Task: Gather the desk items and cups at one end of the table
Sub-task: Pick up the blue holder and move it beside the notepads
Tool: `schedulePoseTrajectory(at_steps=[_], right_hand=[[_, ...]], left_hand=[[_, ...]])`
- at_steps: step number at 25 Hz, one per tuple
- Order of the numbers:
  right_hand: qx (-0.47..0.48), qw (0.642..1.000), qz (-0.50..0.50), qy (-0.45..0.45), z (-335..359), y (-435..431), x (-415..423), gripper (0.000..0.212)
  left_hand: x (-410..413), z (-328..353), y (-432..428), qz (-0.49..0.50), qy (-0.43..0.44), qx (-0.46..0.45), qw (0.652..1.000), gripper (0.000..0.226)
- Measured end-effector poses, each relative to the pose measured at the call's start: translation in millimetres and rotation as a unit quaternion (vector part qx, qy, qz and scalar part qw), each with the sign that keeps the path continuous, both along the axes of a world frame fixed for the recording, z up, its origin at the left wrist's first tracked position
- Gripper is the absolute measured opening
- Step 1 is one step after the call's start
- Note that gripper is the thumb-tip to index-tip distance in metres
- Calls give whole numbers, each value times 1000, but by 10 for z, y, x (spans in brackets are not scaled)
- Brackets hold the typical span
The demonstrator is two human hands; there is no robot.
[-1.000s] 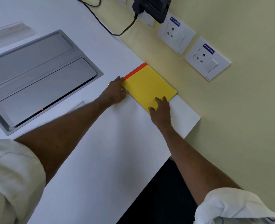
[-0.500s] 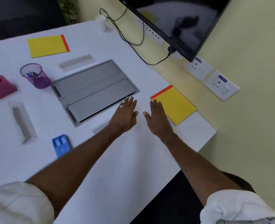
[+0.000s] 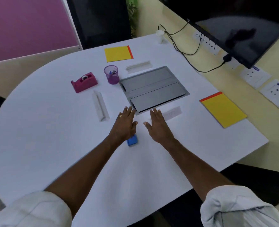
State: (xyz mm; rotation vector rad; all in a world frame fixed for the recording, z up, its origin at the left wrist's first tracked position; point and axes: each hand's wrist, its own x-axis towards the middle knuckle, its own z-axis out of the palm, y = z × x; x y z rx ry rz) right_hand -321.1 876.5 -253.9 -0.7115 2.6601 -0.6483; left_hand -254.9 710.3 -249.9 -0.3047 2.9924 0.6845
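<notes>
My left hand (image 3: 124, 124) and my right hand (image 3: 158, 126) hover flat and empty over the white table (image 3: 53, 145), fingers straight. A small blue box (image 3: 132, 140) lies partly under my left wrist. One yellow notepad (image 3: 224, 109) lies near the wall at the right end. A second yellow notepad (image 3: 118, 53) lies at the far side. A purple mesh pen cup (image 3: 111, 74) and a pink tape dispenser (image 3: 84, 82) stand left of the grey hatch. A white cup (image 3: 159, 36) stands at the far edge.
A grey cable hatch (image 3: 153, 89) is set into the table's middle. White name holders lie at its left (image 3: 100, 105), far side (image 3: 138, 67) and near side (image 3: 172, 113). A black monitor (image 3: 243, 27) hangs on the right wall above sockets, with a cable (image 3: 184, 51) trailing over the table.
Both hands have let go of the yellow notepad by the wall and drawn back left toward the table's middle. The view has swung up and left, showing the whole table.
</notes>
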Motion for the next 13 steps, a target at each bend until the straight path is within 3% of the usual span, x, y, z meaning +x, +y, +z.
schedulePoseTrajectory(at_steps=[8,13], right_hand=[[-10,998,35,-51,-409,-295,790,76],[-2,998,-20,-63,-706,-538,826,83]], left_hand=[[651,-390,-371,30,-65,39,997,68],[565,-741,-464,-1,-117,71,991,72]])
